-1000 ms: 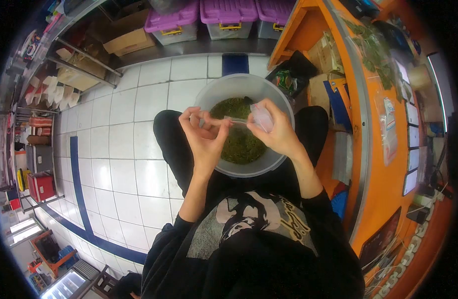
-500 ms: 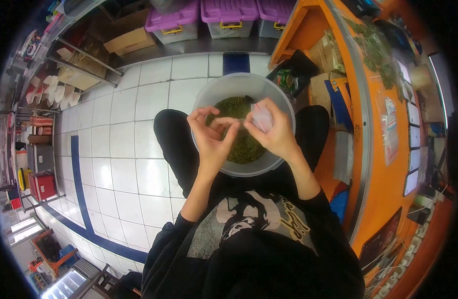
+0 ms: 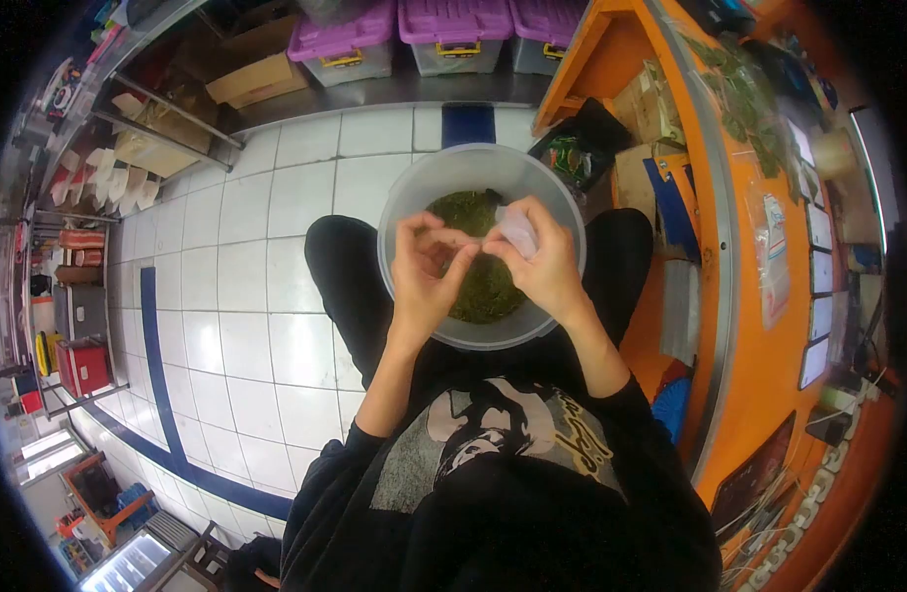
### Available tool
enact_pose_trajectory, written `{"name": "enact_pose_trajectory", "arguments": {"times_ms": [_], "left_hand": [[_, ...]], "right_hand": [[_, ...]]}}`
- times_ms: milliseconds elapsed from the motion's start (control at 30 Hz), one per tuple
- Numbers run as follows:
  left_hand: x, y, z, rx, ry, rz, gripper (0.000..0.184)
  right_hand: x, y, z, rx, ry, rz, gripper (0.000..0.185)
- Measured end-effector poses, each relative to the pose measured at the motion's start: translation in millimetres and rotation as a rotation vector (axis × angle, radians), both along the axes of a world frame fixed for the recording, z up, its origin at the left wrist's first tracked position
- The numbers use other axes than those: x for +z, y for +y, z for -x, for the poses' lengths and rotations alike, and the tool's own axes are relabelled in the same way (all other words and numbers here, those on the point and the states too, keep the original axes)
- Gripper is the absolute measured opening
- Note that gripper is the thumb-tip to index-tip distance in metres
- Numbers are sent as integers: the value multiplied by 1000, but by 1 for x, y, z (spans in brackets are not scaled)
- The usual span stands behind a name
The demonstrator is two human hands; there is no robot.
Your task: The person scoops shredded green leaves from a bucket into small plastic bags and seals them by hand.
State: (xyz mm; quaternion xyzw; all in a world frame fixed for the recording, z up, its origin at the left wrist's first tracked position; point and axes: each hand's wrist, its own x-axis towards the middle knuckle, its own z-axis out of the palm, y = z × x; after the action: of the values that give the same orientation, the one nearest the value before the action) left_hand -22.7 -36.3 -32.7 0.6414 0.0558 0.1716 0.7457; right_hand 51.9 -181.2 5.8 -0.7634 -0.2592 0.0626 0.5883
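Observation:
My right hand [image 3: 544, 261] is closed around a small translucent plastic bag [image 3: 518, 233], which sticks up between its fingers. My left hand [image 3: 426, 271] has its thumb and index finger pinched together, their tips meeting my right fingertips. Whatever lies between those tips is too small to make out. Both hands are above a round translucent plastic tub [image 3: 404, 183] standing between my knees. Inside the tub lies a loose mass of chopped green leaf [image 3: 488, 296], with a dark object [image 3: 493, 197] at its far edge, partly hidden by my hand.
White tiles [image 3: 241, 340] cover the floor to the left. On the right runs an orange counter [image 3: 759, 395] with plastic bags and cables on it. A black container with a green packet [image 3: 570, 158] stands beyond the tub. Purple-lidded boxes [image 3: 453, 39] line the far shelf.
My left hand has shifted slightly right, and its fingers have curled in closer. The plastic bag in my right hand has tilted a little. The tub stays in place.

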Motion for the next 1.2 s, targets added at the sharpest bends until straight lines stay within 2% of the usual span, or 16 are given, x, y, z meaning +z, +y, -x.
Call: {"name": "enact_pose_trajectory", "arguments": {"times_ms": [67,133,267,333,567,633,700,800,867,900,933,967,1000,1067,1133,1200], "left_hand": [[-1,-6,1,35,-45,-65,45],[-1,-14,-2,107,-116,-180,41],[1,-13,-1,183,-176,-169,42],[7,-10,2,202,-169,-135,44],[18,-2,2,220,-203,-50,42],[20,-2,5,239,-206,-1,38],[25,-1,9,184,-149,124,35],[21,-3,10,154,-152,112,35],[25,-1,8,114,-159,129,36],[30,1,7,187,-170,70,37],[33,3,6,261,-181,12,39],[32,6,6,261,-183,13,39],[31,11,8,200,-166,36,40],[30,11,10,133,-112,56,36],[27,5,10,95,-83,77,35],[28,-4,9,47,-26,87,33]], "right_hand": [[-1,1,1,-25,-62,18,26],[-9,5,1,-85,-237,56,29],[1,3,0,-108,-320,28,26],[8,0,-2,49,-46,-61,27],[17,5,2,68,-174,-58,22],[28,2,1,81,-140,-93,20],[36,-6,-2,174,-150,-9,21],[46,-10,-3,212,-126,3,18],[45,-25,-14,131,-164,29,16],[57,-41,-26,44,-135,70,13],[67,-55,-38,-206,-186,-35,12],[69,-66,-54,-429,-165,-403,15],[74,-90,-68,-490,-147,-581,16],[82,-110,-78,-548,-130,-764,17],[86,-111,-82,-728,65,-953,19],[65,-97,-66,-516,247,-941,22]]}}
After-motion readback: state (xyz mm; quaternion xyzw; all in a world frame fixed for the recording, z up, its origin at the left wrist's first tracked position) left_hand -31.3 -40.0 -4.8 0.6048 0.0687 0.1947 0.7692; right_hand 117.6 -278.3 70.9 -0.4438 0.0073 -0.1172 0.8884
